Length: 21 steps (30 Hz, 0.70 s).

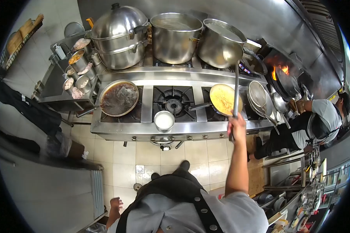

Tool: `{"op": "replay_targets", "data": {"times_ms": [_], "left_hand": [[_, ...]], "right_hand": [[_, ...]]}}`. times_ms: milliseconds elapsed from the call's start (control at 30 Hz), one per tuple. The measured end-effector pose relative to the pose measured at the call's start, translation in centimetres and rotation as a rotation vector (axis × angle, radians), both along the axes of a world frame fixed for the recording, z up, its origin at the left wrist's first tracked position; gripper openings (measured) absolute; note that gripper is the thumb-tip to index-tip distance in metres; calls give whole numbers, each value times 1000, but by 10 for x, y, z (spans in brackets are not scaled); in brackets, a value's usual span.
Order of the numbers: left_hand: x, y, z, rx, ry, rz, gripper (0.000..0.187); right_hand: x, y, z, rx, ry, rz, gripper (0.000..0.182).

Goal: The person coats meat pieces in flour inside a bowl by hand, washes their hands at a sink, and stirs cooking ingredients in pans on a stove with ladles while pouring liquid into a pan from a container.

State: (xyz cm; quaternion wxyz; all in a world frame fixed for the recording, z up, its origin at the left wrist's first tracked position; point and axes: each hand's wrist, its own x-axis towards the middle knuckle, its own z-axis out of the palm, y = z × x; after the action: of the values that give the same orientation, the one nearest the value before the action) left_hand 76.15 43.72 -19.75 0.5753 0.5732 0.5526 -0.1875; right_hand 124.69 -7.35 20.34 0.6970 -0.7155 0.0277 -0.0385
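My right hand (237,127) is wrapped round the long handle of a metal ladle (236,85), stretched out over the stove. The ladle's head end is raised at the side of the right stockpot (217,46) and overlaps it in this view. Under the handle, a frying pan (220,99) of yellow, egg-like food sits on the right front burner. My left hand (116,202) hangs low beside my body, fingers apart, holding nothing.
A pan of dark, steaming liquid (118,98) stands front left, a bowl of white liquid (164,120) on the front ledge. Behind are a domed steamer (119,35) and another stockpot (177,40). Strainers (257,94) lie right. A co-worker (319,120) stands near a flaming wok (282,83).
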Motion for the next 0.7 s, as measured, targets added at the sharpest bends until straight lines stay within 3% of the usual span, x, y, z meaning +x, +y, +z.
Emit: {"op": "replay_targets", "data": {"times_ms": [67,100,133,167,200,233,267,367,400,533,667,700], "left_hand": [[32,22,-37,-265,-91,126,28],[68,-5,-3,125,-119,-115,27],[107,-27,38,234,-280,-222,26],[146,-45,61,233,-375,-216,22],[182,-58,67,333,-493,-393,22],[225,-87,117,308,-505,-461,24],[260,-106,125,275,-599,-503,26],[361,-189,162,240,-753,-653,33],[387,-223,201,296,-755,-759,32],[484,-316,221,413,-917,-916,32],[544,-370,254,504,-954,-773,30],[554,-374,257,591,-954,-780,30]], "right_hand": [[-28,-45,-21,-104,70,-55,32],[-37,-65,-33,-163,99,-60,27],[-44,-84,-44,-221,128,-64,21],[-47,-100,-55,-278,152,-66,16],[-49,-114,-65,-296,186,-92,12],[-48,-128,-75,-314,219,-116,9],[-46,-140,-84,-331,251,-139,6],[-31,-167,-102,-381,282,-109,9],[-27,-175,-109,-405,297,-106,9],[2,-197,-120,-385,354,-16,13],[27,-229,-136,-421,296,136,10],[24,-228,-111,-463,348,168,13]]}}
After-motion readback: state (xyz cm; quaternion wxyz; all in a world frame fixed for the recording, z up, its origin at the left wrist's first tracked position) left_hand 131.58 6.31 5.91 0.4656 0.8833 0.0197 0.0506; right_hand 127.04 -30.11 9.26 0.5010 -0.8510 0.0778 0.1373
